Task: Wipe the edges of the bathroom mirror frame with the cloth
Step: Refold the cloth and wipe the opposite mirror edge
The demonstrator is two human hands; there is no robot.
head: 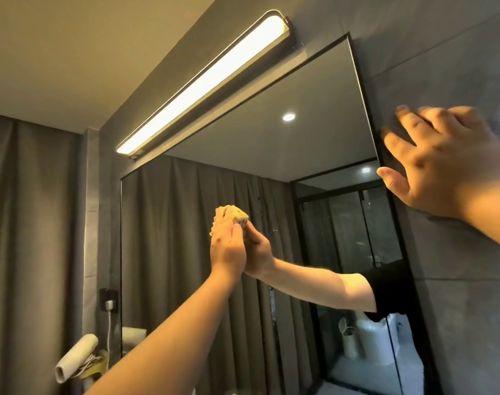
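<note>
Mirror frame edges run thin and black around the glass of the mirror, which is fixed to a grey wall. Against the glass, below the middle of the frame's top edge and well inside it, the left hand presses a yellow-green cloth; the fingers lie fairly straight over it, and the cloth bunches out past the fingertips. Its reflection meets it palm to palm, so how much cloth lies under the hand cannot be told. The right hand lies flat with its fingers spread wide, across the frame's right edge and onto the wall beside it, covering a stretch of that edge; it is blurred at the fingertips. Above the frame's top edge hangs a long lit light bar. Left of the frame, a grey curtain falls, and beside the lower left edge sit a wall socket with a white plug and a white hair dryer, partly cut off by the left forearm. The frame's bottom edge lies out of view.
</note>
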